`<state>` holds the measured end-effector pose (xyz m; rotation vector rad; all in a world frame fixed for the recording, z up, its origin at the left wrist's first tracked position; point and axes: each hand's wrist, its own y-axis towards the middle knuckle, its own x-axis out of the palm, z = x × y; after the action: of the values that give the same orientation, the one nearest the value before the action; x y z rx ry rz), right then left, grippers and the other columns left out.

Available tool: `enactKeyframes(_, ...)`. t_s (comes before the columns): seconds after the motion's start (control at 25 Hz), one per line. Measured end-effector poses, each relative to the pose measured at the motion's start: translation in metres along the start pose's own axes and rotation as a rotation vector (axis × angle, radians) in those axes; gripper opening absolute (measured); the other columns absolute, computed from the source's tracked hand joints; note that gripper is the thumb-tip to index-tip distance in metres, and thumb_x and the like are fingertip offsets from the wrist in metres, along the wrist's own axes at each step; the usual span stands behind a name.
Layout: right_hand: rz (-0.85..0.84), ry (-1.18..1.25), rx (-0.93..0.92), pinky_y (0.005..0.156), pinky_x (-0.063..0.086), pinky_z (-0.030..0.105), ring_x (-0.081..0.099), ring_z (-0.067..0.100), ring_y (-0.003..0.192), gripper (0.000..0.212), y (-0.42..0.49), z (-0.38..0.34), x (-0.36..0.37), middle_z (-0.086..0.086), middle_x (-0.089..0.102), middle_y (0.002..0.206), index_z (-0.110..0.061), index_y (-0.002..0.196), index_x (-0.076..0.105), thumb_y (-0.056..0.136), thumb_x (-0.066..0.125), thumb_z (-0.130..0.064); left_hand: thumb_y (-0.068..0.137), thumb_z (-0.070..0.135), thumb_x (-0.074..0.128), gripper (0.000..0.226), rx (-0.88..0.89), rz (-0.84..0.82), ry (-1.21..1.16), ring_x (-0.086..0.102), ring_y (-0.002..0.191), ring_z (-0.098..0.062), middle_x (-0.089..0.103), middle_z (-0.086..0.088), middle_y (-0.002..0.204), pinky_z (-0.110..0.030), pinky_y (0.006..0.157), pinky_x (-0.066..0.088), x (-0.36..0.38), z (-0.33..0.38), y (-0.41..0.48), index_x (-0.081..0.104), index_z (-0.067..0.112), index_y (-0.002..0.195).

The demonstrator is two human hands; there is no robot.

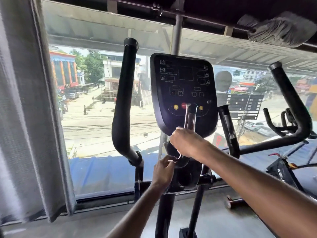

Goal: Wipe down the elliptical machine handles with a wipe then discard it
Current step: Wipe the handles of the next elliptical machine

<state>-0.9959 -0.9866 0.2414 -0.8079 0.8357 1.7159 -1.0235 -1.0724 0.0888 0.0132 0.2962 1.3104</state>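
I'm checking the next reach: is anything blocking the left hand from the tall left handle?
Nothing visible. Only open air lies between the left hand and the tall left handle; the console sits off to the right.

Window [103, 121]: filling the centre, showing a sunlit street.
Curtain [22, 109]: hanging at left.
Floor [223, 217]: lying grey at bottom.

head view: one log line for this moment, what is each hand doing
right hand: grips inner handle | left hand: pinches thin pale edge, likely the wipe | outer handles: untouched
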Motion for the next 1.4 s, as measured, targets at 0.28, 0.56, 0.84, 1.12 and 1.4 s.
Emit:
enactKeyframes(0.28, -0.116, -0.056, 0.035, 0.086, 0.054, 0.040, 0.056, 0.028, 0.114, 0.029, -0.002, -0.035, 0.009, 0.013, 0.065, 0.112, 0.000, 0.117, 0.063, 0.091, 0.053, 0.009, 0.065, 0.029, 0.042, 0.049, -0.217, 0.018, -0.174, 0.070, 0.102, -0.028, 0.078, -0.007, 0.100, -0.038, 0.091, 0.055, -0.007, -0.025, 0.021, 0.077, 0.019, 0.098)
enactKeyframes(0.56, -0.155, -0.004, 0.160, 0.088, 0.055, 0.041, 0.062, 0.033, 0.110, 0.030, 0.018, -0.060, 0.040, 0.014, 0.066, 0.112, -0.003, 0.113, 0.066, 0.093, 0.045, 0.007, 0.068, 0.022, 0.039, 0.054, -0.231, -0.027, -0.088, 0.069, 0.100, -0.022, 0.078, -0.002, 0.100, -0.030, 0.084, 0.051, -0.012, -0.047, 0.041, 0.074, 0.016, 0.108)
enactKeyframes(0.84, -0.111, 0.053, 0.239, 0.088, 0.054, 0.039, 0.064, 0.032, 0.107, 0.037, 0.050, -0.075, 0.087, 0.011, 0.069, 0.108, -0.007, 0.109, 0.069, 0.094, 0.040, 0.010, 0.066, 0.019, 0.040, 0.058, -0.234, -0.040, -0.087, 0.069, 0.107, -0.028, 0.077, -0.004, 0.106, -0.036, 0.096, 0.052, -0.017, -0.100, 0.069, 0.074, 0.017, 0.113)
enactKeyframes(1.12, -0.079, 0.256, 0.264, 0.080, 0.058, 0.042, 0.065, 0.036, 0.105, 0.027, 0.067, -0.101, 0.103, 0.018, 0.070, 0.106, 0.000, 0.110, 0.069, 0.094, 0.048, 0.005, 0.084, -0.002, 0.056, 0.037, -0.236, -0.024, -0.292, 0.070, 0.111, -0.028, 0.075, -0.010, 0.112, -0.041, 0.098, 0.056, -0.021, -0.116, 0.073, 0.070, 0.013, 0.115)
enactKeyframes(1.4, 0.438, 0.777, 0.534, 0.080, 0.057, 0.028, 0.070, 0.018, 0.088, 0.015, 0.012, -0.110, 0.095, 0.003, 0.075, 0.097, -0.014, 0.103, 0.072, 0.089, 0.069, -0.010, 0.093, -0.009, 0.050, 0.031, -0.330, -0.130, -0.662, 0.073, 0.075, -0.012, 0.077, 0.003, 0.084, -0.034, 0.074, 0.056, -0.056, -0.071, 0.039, 0.063, 0.014, 0.110)
